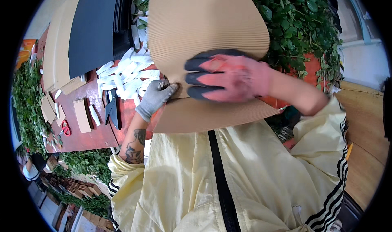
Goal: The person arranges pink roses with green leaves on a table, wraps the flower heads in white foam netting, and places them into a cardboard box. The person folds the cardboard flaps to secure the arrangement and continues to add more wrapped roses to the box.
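A brown corrugated cardboard sheet [205,23] stands up before my chest and curves away at the top. Its lower flap [214,115] bends out towards my jacket along a crease. My left hand [157,94], in a grey glove, pinches the sheet's left edge at that crease, thumb on top. Across the sheet just above the fold lies my right hand [229,75], in a pink glove with dark-coated fingers. It is palm down and blurred, with its fingers stretched out to the left. What lies under the palm is hidden.
White mesh sleeves [128,74] lie heaped on the red table [92,140], near a black tool [112,109], red-handled scissors [65,128] and small cardboard pieces [82,115]. Black sheets [92,33] are stacked at the far left. Leafy stems [294,20] pile up at the right. A person [30,170] is at lower left.
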A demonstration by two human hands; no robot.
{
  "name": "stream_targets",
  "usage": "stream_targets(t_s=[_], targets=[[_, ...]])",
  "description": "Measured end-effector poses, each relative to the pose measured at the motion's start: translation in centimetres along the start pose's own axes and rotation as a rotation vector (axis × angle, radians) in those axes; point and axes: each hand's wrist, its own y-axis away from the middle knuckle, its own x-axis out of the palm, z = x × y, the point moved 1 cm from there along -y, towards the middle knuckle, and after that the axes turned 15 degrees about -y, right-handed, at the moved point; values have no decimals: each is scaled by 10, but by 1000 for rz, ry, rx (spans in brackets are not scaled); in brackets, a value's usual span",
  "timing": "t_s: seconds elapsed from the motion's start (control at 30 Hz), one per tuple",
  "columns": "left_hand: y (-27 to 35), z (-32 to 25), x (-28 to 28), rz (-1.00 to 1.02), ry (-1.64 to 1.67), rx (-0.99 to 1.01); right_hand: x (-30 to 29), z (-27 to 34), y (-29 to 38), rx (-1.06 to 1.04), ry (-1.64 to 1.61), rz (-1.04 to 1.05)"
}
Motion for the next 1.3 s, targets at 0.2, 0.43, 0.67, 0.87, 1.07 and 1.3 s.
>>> stream_targets(t_s=[0.2,0.43,0.67,0.87,1.07,1.3], targets=[[0,-3,-16,128,-185,-38,75,-64,18,116,-147,320],[-4,1,-18,179,120,-101,91,-63,11,389,-233,220],[5,7,-21,227,799,-174,58,-51,-11,301,-153,244],[4,2,-17,216,9,-16,64,-58,-3,432,-107,491],[13,9,-20,12,-406,-24,108,-64,2,577,-77,366],[123,108,-10,-1345,-226,-245,123,-72,29,517,5,463]])
